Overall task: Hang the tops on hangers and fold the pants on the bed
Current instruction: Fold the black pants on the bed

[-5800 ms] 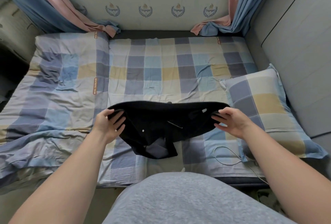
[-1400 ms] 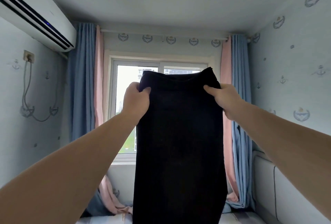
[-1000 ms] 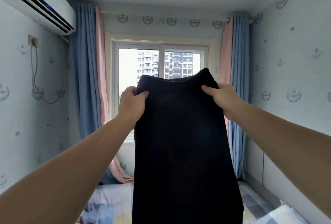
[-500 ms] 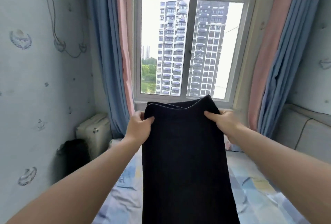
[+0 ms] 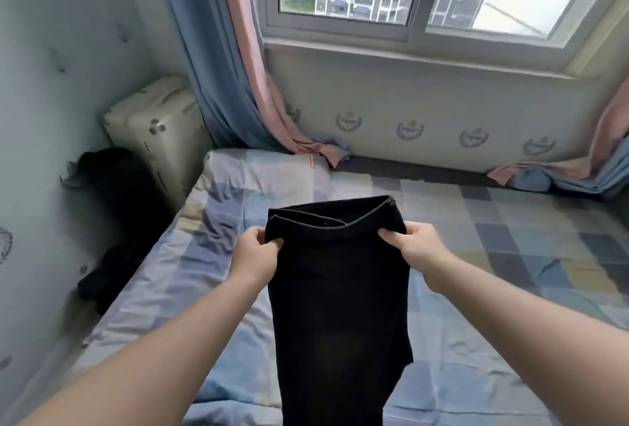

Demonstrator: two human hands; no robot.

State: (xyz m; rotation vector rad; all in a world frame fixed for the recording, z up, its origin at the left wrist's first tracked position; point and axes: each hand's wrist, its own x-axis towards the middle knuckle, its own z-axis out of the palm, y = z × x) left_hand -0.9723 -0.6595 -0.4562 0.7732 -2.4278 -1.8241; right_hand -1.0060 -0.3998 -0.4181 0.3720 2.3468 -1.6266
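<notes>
Black pants (image 5: 337, 306) hang between left hand (image 5: 256, 255) and right hand (image 5: 418, 250)

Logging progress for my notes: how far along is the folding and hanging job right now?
Done: nothing visibly; no folded pants or hung top shows. In hand: left hand and right hand pinch the black pants by the waistband, hanging over the bed. Left: lay them down and fold them; tops and hangers are out of view.

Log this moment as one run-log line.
phase: pre-fold | black pants: held up over bed, not laid down | left hand: grips waistband's left end | right hand: grips waistband's right end
</notes>
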